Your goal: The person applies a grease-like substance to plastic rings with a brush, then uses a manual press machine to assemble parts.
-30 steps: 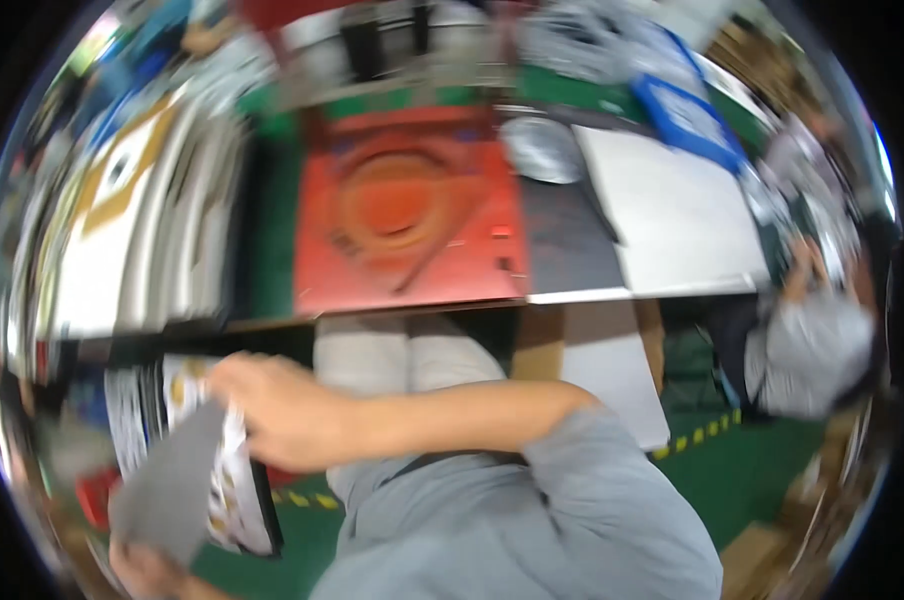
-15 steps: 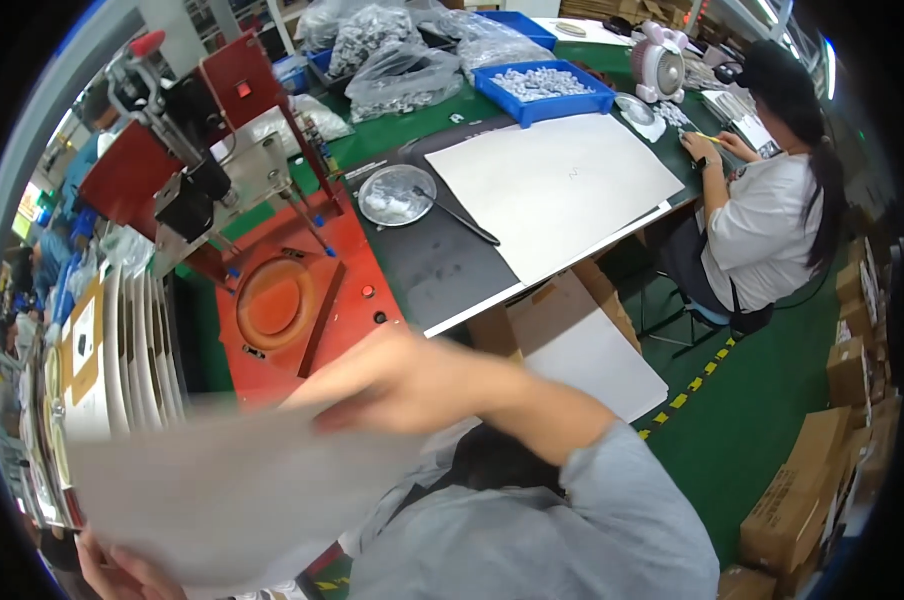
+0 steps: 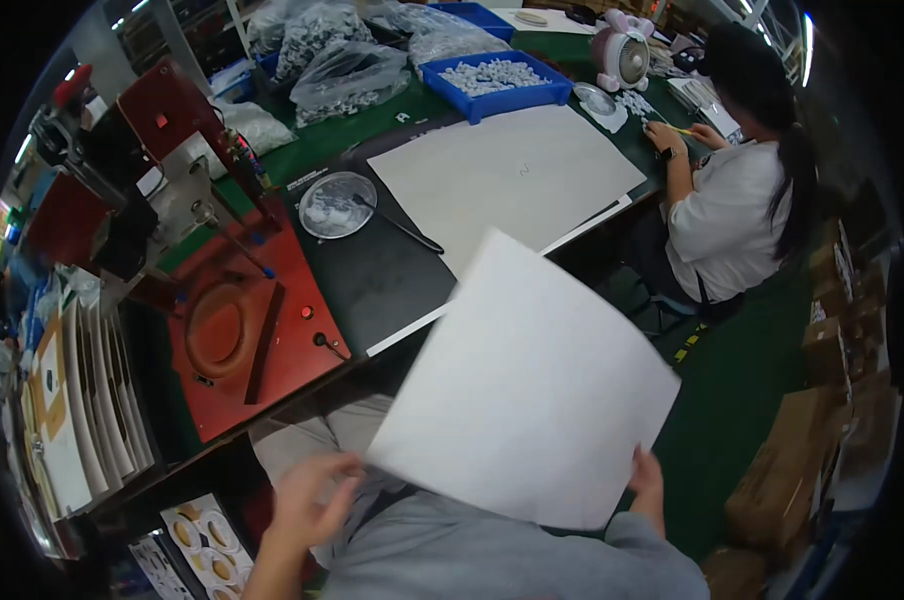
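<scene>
- The right hand (image 3: 649,485) pinches the lower right edge of a large white sheet (image 3: 527,385); its fingers curl over the rim, with the thumb hidden behind.
- The left hand (image 3: 310,497) is at the sheet's lower left corner with fingers loosely spread; whether it grips the corner or only touches it I cannot tell.
- The sheet hangs in the air over the person's lap, off the near edge of the workbench (image 3: 392,275), tilted like a diamond.
- It looks thin, light and fairly stiff, as it stays flat with only a slight bow. It would likely crease if bent or catch air if swung, so opposite edges with both hands seem the safest hold.
- On the workbench lie a black mat (image 3: 377,270), a second white sheet (image 3: 502,170) and a round dish (image 3: 338,204).
- At its left end stands a red press (image 3: 232,320), with stacked cards (image 3: 82,400) beside it.
- A blue bin (image 3: 497,80) sits at the far edge, and a seated co-worker (image 3: 737,200) is at the right end.
</scene>
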`<state>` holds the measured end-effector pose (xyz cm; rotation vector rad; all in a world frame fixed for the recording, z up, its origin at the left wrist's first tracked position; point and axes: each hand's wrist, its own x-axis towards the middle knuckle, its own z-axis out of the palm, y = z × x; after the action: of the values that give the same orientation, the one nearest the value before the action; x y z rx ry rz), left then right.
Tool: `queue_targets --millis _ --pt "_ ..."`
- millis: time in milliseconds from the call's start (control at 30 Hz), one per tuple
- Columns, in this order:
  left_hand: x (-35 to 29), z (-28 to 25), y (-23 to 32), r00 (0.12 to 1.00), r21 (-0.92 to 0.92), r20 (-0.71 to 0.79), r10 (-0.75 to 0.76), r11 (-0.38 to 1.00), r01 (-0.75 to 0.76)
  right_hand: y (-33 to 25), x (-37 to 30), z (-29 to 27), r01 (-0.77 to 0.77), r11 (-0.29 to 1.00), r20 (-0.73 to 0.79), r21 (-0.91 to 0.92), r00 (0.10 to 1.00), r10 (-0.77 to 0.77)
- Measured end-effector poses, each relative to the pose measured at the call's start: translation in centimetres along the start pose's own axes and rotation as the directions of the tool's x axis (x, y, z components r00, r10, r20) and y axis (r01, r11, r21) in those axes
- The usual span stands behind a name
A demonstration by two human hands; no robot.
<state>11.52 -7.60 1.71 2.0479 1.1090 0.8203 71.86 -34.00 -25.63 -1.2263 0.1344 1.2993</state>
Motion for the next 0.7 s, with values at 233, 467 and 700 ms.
queue_targets --millis 233,467,700 --pt "0.4 5.7 -5.6 0.941 -0.075 0.269 -0.207 0.969 0.234 5.4 -13.4 5.3 -0.163 0.953 -0.264 0.257 0.936 0.231" --pt "2.5 6.7 -14.9 0.848 -0.323 0.179 -0.499 0.784 0.529 7.6 -1.9 0.8 -0.086 0.986 -0.388 -0.142 0.921 0.025" --pt "2.6 8.7 -22.9 0.788 -0.672 0.061 -0.613 0.559 0.486 6.9 9.3 5.4 -0.179 0.982 -0.555 -0.061 0.824 0.115"
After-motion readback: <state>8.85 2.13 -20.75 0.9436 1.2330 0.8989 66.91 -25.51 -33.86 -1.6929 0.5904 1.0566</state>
